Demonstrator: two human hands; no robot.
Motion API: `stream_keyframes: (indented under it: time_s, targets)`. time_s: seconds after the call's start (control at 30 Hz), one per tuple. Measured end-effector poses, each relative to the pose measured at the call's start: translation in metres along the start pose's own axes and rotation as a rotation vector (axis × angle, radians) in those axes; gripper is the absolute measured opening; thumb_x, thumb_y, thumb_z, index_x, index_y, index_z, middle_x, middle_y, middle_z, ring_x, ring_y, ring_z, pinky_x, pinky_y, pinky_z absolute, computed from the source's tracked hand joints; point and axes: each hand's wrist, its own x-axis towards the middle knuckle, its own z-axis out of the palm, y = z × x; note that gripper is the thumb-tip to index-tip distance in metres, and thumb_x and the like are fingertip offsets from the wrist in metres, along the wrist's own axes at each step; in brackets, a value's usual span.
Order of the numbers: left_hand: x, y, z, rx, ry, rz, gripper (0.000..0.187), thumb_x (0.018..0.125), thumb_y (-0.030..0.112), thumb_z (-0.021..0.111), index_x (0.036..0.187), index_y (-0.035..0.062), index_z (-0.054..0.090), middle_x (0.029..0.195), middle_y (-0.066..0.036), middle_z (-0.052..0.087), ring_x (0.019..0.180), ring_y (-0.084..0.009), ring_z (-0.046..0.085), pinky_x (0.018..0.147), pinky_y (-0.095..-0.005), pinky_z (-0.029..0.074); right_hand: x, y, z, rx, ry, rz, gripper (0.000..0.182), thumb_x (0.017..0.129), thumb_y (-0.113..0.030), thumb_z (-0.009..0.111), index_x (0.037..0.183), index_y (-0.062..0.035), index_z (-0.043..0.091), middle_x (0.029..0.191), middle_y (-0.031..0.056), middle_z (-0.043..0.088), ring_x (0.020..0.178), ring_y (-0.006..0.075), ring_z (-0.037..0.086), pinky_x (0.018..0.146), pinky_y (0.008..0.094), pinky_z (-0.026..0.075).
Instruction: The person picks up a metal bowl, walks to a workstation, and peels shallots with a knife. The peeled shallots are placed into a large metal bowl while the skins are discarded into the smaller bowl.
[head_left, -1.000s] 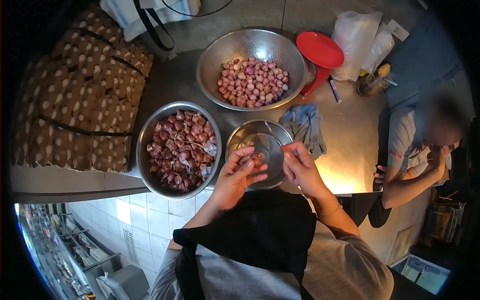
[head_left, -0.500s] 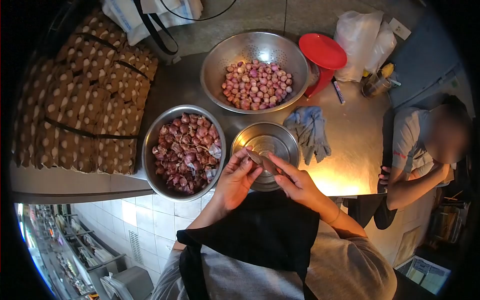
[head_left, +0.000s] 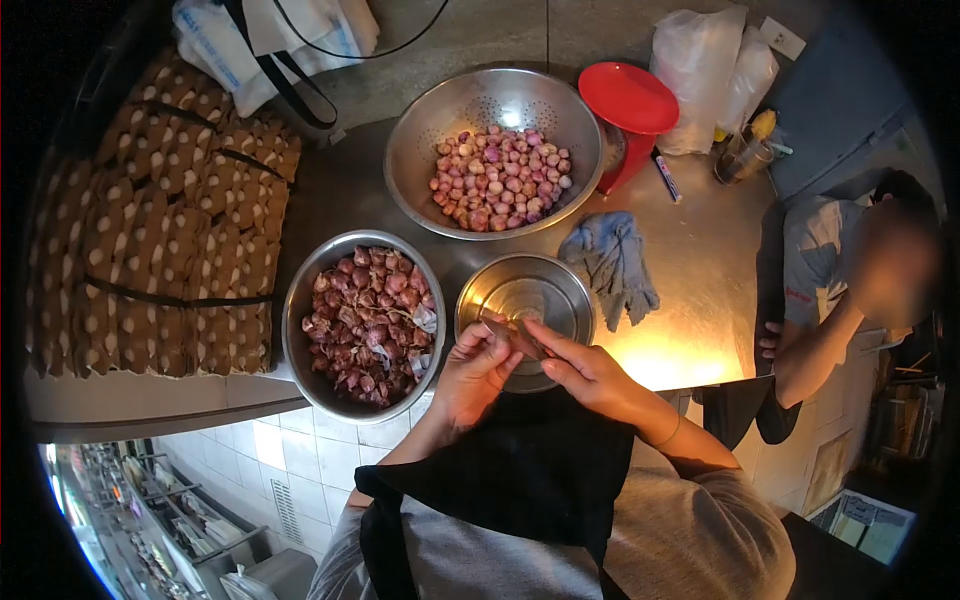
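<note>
My right hand (head_left: pixel 603 383) is closed around a small knife, its handle hidden in the fingers. The knife's blade (head_left: pixel 528 343) points left toward my left hand (head_left: pixel 470 377), whose thumb and fingers pinch together beside it. Whatever the left fingers hold is too small and covered to make out. Both hands are over the near side of a round steel bowl (head_left: pixel 578 290). To the left, a steel basin (head_left: pixel 290 330) holds many unpeeled red shallots (head_left: pixel 365 320). Behind, a perforated steel colander (head_left: pixel 400 180) contains peeled pinkish shallots (head_left: pixel 500 180).
Stacked egg trays (head_left: pixel 160 240) fill the table's left side. A blue-grey glove or cloth (head_left: pixel 610 262) lies right of the bowl. Beyond are a red scale (head_left: pixel 628 100), a marker (head_left: pixel 668 178) and plastic bags (head_left: pixel 697 75). Another person (head_left: pixel 825 260) sits at the right.
The view has shifted slightly, so the basin and colander appear lower and a little to the left. My hands stay close together over the bowl, with the left fingers moved slightly along the blade.
</note>
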Motion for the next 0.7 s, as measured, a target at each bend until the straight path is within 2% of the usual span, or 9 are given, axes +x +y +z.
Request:
stream_keyframes:
  time_s: [0.1, 0.27, 0.33, 0.4, 0.43, 0.5, 0.6, 0.63, 0.7]
  targets:
    - [0.000, 0.001, 0.002, 0.029, 0.031, 0.016, 0.018, 0.080, -0.001, 0.058, 0.091, 0.0139, 0.059, 0.096, 0.002, 0.056, 0.093, -0.0127, 0.055, 0.082, -0.0292, 0.048, 0.006, 0.006, 0.003, 0.131, -0.047, -0.048, 0.049, 0.090, -0.015, 0.047, 0.135, -0.0073, 0.030, 0.129, 0.0135, 0.044, 0.115, 0.0183, 0.045, 0.094, 0.0269, 0.034]
    - [0.000, -0.011, -0.005, 0.083, -0.030, 0.079, 0.024, 0.079, -0.005, 0.058, 0.097, 0.0115, 0.060, 0.094, -0.003, 0.059, 0.089, -0.0158, 0.057, 0.083, -0.0304, 0.048, 0.007, -0.008, 0.009, 0.302, -0.030, 0.090, 0.039, 0.092, -0.013, 0.044, 0.129, -0.0038, 0.035, 0.118, 0.0098, 0.050, 0.110, 0.0157, 0.046, 0.094, 0.0258, 0.033]
    - [0.000, -0.012, -0.004, 0.088, -0.053, 0.113, 0.026, 0.079, -0.006, 0.058, 0.099, 0.0101, 0.060, 0.094, -0.005, 0.059, 0.088, -0.0166, 0.057, 0.083, -0.0310, 0.048, 0.009, -0.003, 0.013, 0.320, 0.009, 0.114, 0.033, 0.093, -0.013, 0.043, 0.124, -0.0044, 0.039, 0.107, 0.0076, 0.052, 0.100, 0.0135, 0.049, 0.088, 0.0241, 0.036]
    - [0.000, -0.014, 0.000, 0.092, -0.038, 0.144, 0.027, 0.078, -0.007, 0.059, 0.100, 0.0088, 0.060, 0.094, -0.007, 0.060, 0.088, -0.0170, 0.058, 0.083, -0.0316, 0.048, 0.013, -0.001, 0.014, 0.344, 0.031, 0.144, 0.027, 0.093, -0.015, 0.042, 0.119, -0.0057, 0.042, 0.089, 0.0043, 0.053, 0.082, 0.0101, 0.050, 0.075, 0.0211, 0.040]
    - [0.000, -0.015, -0.001, 0.094, -0.068, 0.163, 0.035, 0.079, -0.006, 0.058, 0.111, 0.0078, 0.054, 0.099, -0.008, 0.058, 0.093, -0.0178, 0.056, 0.086, -0.0321, 0.047, 0.014, 0.000, 0.014, 0.385, 0.034, 0.166, 0.025, 0.093, -0.015, 0.042, 0.117, -0.0065, 0.043, 0.081, 0.0026, 0.052, 0.073, 0.0084, 0.050, 0.067, 0.0197, 0.041]
    - [-0.001, -0.008, 0.012, 0.103, -0.025, 0.132, 0.041, 0.081, -0.004, 0.056, 0.119, 0.0081, 0.046, 0.104, -0.009, 0.056, 0.097, -0.0182, 0.055, 0.087, -0.0326, 0.046, 0.016, -0.001, 0.011, 0.587, 0.008, 0.237, 0.022, 0.094, -0.018, 0.040, 0.114, -0.0086, 0.044, 0.065, -0.0009, 0.046, 0.054, 0.0050, 0.043, 0.050, 0.0170, 0.038]
    - [0.001, -0.002, 0.022, 0.131, 0.039, 0.129, 0.047, 0.084, 0.000, 0.054, 0.127, 0.0081, 0.036, 0.110, -0.008, 0.053, 0.101, -0.0182, 0.053, 0.089, -0.0324, 0.044, 0.014, -0.004, 0.006, 0.914, -0.020, 0.308, 0.023, 0.095, -0.022, 0.036, 0.114, -0.0114, 0.044, 0.054, -0.0041, 0.034, 0.041, 0.0027, 0.026, 0.036, 0.0167, 0.024]
    - [0.001, -0.002, 0.022, 0.142, 0.063, 0.135, 0.049, 0.085, 0.001, 0.053, 0.129, 0.0080, 0.032, 0.112, -0.008, 0.052, 0.102, -0.0182, 0.052, 0.090, -0.0321, 0.044, 0.015, -0.003, 0.005, 0.922, -0.039, 0.285, 0.025, 0.096, -0.023, 0.034, 0.116, -0.0130, 0.043, 0.053, -0.0029, 0.034, 0.039, 0.0041, 0.027, 0.034, 0.0177, 0.024]
    - [-0.001, -0.001, 0.013, 0.103, 0.024, 0.053, 0.044, 0.086, 0.003, 0.052, 0.127, 0.0074, 0.037, 0.110, -0.007, 0.053, 0.101, -0.0172, 0.052, 0.089, -0.0311, 0.044, 0.016, -0.003, 0.009, 0.779, 0.008, 0.244, 0.025, 0.096, -0.023, 0.034, 0.117, -0.0136, 0.042, 0.053, -0.0027, 0.034, 0.038, 0.0044, 0.027, 0.034, 0.0176, 0.024]
